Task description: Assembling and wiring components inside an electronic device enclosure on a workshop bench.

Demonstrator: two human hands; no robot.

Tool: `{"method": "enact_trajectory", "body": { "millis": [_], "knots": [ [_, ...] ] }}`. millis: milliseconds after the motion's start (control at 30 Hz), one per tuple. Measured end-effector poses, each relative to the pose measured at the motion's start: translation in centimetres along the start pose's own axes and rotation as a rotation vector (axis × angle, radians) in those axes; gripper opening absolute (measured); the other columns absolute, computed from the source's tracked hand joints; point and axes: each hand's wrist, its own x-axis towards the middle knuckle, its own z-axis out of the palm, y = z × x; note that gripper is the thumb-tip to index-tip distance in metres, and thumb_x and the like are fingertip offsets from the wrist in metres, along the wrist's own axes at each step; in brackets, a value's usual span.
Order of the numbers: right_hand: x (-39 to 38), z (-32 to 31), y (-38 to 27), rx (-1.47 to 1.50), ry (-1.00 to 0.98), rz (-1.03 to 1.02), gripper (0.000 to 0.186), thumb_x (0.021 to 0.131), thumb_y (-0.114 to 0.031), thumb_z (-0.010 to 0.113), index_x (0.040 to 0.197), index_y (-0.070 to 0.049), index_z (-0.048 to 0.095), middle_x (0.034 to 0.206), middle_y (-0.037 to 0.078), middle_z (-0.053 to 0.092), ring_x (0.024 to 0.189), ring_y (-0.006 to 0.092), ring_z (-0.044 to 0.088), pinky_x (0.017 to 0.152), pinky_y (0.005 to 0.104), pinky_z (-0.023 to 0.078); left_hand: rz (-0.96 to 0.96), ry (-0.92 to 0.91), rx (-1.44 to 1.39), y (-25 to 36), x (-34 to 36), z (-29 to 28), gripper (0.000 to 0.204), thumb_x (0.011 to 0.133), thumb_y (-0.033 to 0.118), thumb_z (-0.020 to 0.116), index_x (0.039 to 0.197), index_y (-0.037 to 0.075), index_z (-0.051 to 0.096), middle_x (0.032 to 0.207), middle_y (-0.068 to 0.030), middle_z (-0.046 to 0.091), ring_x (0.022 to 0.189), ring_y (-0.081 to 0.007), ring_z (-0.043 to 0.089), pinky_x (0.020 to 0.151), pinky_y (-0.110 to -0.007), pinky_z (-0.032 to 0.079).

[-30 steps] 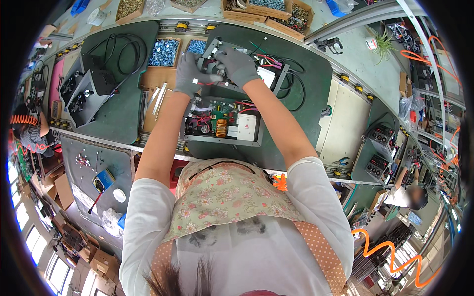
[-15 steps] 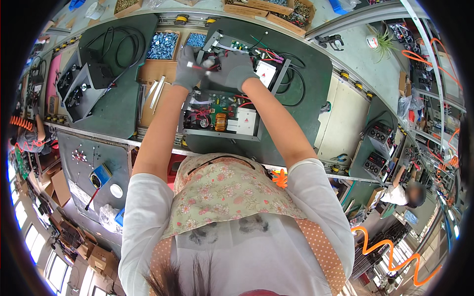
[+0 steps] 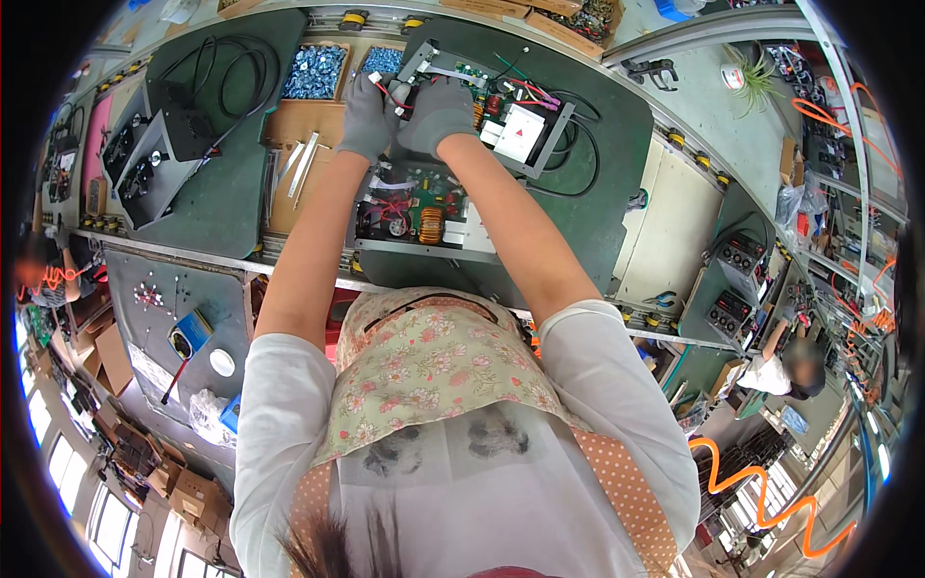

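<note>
Two open metal chassis with circuit boards lie on the dark green work mat, a far chassis (image 3: 559, 144) and a near chassis (image 3: 424, 252). At the far chassis's left end, my gloved left hand (image 3: 366, 118) is closed on a short red wire lead (image 3: 387, 93) with white plugs on its ends. My gloved right hand (image 3: 438, 118) reaches into the far chassis beside it, back upward, fingers curled in; what they grip is hidden. A copper-wound coil (image 3: 431, 225) and a white block (image 3: 469, 231) sit in the near chassis, partly under my right forearm.
Boxes of blue screws (image 3: 313, 72) stand beyond my left hand, with metal strips (image 3: 305, 166) nearer. Another grey chassis (image 3: 173, 159) with a black cable lies left. Black cable (image 3: 588, 159) loops at right. Co-workers sit at far left and right (image 3: 785, 366).
Both hands have shifted slightly; the right has moved left and closer to the left hand. The wire lead, blurred before, now shows clearly at the left hand.
</note>
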Motion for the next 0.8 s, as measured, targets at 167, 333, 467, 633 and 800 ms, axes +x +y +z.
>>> {"method": "enact_trajectory", "body": {
  "millis": [167, 333, 467, 633, 800],
  "knots": [
    [0.4, -0.5, 0.0, 0.014, -0.049, -0.031, 0.055, 0.069, -0.043, 0.068, 0.108, -0.004, 0.069, 0.113, 0.017, 0.063, 0.111, 0.0294, 0.057, 0.092, 0.0360, 0.046, 0.035, 0.003, 0.059, -1.6, 0.2, 0.6, 0.032, 0.083, 0.013, 0.061, 0.107, -0.003, 0.048, 0.108, -0.0233, 0.053, 0.105, -0.0450, 0.050, 0.090, -0.051, 0.044],
    [0.6, -0.6, 0.4, -0.010, -0.045, -0.072, 0.042, 0.067, -0.038, 0.064, 0.090, -0.003, 0.073, 0.096, 0.018, 0.068, 0.093, 0.0320, 0.067, 0.084, 0.0378, 0.053, 0.052, 0.034, 0.044, -1.2, 0.6, 0.8, 0.032, 0.087, 0.021, 0.064, 0.100, -0.001, 0.045, 0.103, -0.0249, 0.054, 0.100, -0.0470, 0.052, 0.083, -0.054, 0.044],
    [0.5, -0.7, 0.6, 0.073, -0.085, -0.065, 0.042, 0.068, -0.038, 0.064, 0.089, -0.003, 0.074, 0.093, 0.018, 0.070, 0.090, 0.0313, 0.069, 0.081, 0.0373, 0.055, 0.039, 0.035, 0.046, -1.0, 0.6, 0.7, 0.034, 0.090, 0.026, 0.065, 0.098, 0.000, 0.044, 0.102, -0.0245, 0.055, 0.098, -0.0472, 0.053, 0.080, -0.054, 0.044],
    [-0.1, -1.8, 0.4, -0.019, -0.140, -0.082, 0.044, 0.070, -0.040, 0.063, 0.094, -0.005, 0.075, 0.097, 0.018, 0.071, 0.093, 0.0307, 0.069, 0.082, 0.0378, 0.055, -0.002, 0.038, 0.061, -0.7, 0.3, 0.6, 0.035, 0.089, 0.026, 0.066, 0.099, 0.001, 0.045, 0.103, -0.0240, 0.056, 0.097, -0.0475, 0.053, 0.079, -0.055, 0.044],
    [0.5, -1.0, 0.4, -0.069, -0.129, -0.060, 0.044, 0.070, -0.042, 0.062, 0.093, -0.007, 0.075, 0.097, 0.017, 0.071, 0.092, 0.0300, 0.069, 0.081, 0.0375, 0.055, 0.032, 0.042, 0.055, -0.6, 0.1, 0.6, 0.035, 0.088, 0.025, 0.067, 0.100, 0.001, 0.045, 0.103, -0.0237, 0.056, 0.098, -0.0471, 0.053, 0.082, -0.054, 0.045]
  ]
}}
